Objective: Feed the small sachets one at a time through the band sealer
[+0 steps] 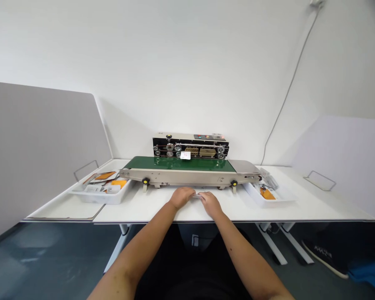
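Between my hands, low over the white table, is what looks like a small clear plastic bag [196, 196], partly covered by my fingers. My left hand [183, 196] pinches its left end, and my right hand [210, 203] pinches the right. Just beyond them stands a band sealing machine with a green conveyor belt [162, 163]. A small white packet with printing [185, 155] is at the front of the sealing head [162, 146], above the belt's back edge.
A white tray [112, 199] with several packets and orange pieces stands left of the conveyor. At its right end is another white tray [268, 203] with clear bags and orange pieces. Grey partitions [40, 146] flank the table. A shoe [325, 256] shows on the floor at right.
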{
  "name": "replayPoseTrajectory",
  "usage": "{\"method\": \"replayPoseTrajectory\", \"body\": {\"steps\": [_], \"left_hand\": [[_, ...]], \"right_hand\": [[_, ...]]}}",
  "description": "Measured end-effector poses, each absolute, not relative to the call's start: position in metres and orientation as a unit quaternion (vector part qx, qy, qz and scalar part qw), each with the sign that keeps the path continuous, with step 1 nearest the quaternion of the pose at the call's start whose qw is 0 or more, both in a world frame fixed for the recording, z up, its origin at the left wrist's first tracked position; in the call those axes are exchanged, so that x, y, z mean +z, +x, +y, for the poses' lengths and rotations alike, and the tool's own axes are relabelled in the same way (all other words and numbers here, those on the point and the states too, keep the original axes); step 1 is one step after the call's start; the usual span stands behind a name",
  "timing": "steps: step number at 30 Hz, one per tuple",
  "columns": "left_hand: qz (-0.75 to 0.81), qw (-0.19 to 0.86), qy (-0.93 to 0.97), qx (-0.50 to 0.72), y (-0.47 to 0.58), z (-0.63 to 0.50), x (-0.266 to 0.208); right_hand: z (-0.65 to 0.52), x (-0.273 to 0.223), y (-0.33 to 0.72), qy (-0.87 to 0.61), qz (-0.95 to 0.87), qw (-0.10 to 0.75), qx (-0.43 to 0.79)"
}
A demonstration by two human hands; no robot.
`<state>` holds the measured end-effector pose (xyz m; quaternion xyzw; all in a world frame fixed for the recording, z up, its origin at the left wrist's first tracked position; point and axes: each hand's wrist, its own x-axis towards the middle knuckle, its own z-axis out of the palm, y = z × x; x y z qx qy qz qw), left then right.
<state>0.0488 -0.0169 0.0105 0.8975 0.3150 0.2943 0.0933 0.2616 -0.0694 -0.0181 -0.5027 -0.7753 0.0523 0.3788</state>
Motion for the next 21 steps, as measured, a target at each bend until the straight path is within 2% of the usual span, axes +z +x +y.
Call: {"method": "replayPoseTrajectory", "body": {"steps": [2, 5, 9, 11, 13, 15, 17, 19, 21], "left_hand": [[0.330, 0.137, 0.869, 0.343, 0.050, -0.017, 0.009], [0.336, 0.274, 0.809, 0.396, 0.050, -0.014, 0.006], [0.295, 0.470, 0.744, 0.371, 0.049, -0.009, 0.003], [0.278, 0.525, 0.728, 0.341, 0.047, -0.008, 0.002], [0.268, 0.558, 0.714, 0.328, 0.046, -0.006, 0.002], [0.261, 0.579, 0.700, 0.327, 0.044, -0.005, 0.001], [0.258, 0.591, 0.689, 0.330, 0.043, -0.003, 0.001], [0.260, 0.600, 0.679, 0.334, 0.042, -0.002, 0.001], [0.260, 0.604, 0.676, 0.333, 0.041, 0.000, 0.000]], "right_hand": [[-0.072, -0.015, 0.264, -0.511, -0.751, 0.412, 0.078], [-0.072, -0.017, 0.267, -0.520, -0.706, 0.451, 0.166], [-0.066, -0.023, 0.270, -0.502, -0.656, 0.470, 0.312], [-0.064, -0.020, 0.272, -0.493, -0.642, 0.438, 0.392], [-0.063, -0.009, 0.277, -0.492, -0.651, 0.365, 0.448], [-0.061, 0.012, 0.286, -0.496, -0.675, 0.292, 0.462], [-0.056, 0.041, 0.301, -0.499, -0.686, 0.268, 0.456], [-0.044, 0.072, 0.322, -0.490, -0.668, 0.330, 0.452], [-0.027, 0.101, 0.349, -0.471, -0.607, 0.467, 0.437]]}}
